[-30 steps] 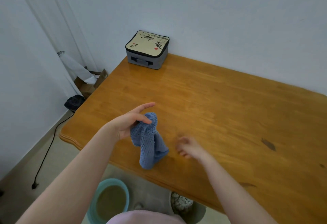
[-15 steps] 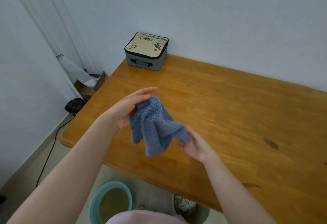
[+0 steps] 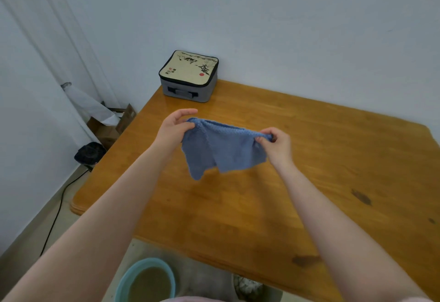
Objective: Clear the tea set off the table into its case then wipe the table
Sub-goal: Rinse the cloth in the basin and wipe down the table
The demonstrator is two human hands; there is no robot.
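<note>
Since no cup or pot is to be seen on the table (image 3: pixel 309 158), and the case (image 3: pixel 189 75) stands closed on its far left corner close to the wall (image 3: pixel 285 27), I judge that the tea set is packed and the wiping step is now in hand. A blue cloth (image 3: pixel 221 149) is held in the air above the middle of the table, stretched between two hands. The left hand (image 3: pixel 175 130) pinches one upper corner between thumb and fingers, with the forefinger straight. The right hand (image 3: pixel 277 143) pinches the other corner with curled fingers. The lower edge hangs free and seems not to touch the wood. The next move, I think, calls for lowering the cloth flat or folding it into a pad, then pressing and sweeping it over the surface, with care around the case. The wood is orange-brown and glossy, with a dark mark (image 3: pixel 361 197) on the right part and another near the front edge. On the floor are a teal basin (image 3: pixel 145 261) of cloudy water, a cardboard box (image 3: pixel 104 130) and a black cable (image 3: pixel 57 211), and a pale curtain (image 3: pixel 47 39) hangs at the left.
</note>
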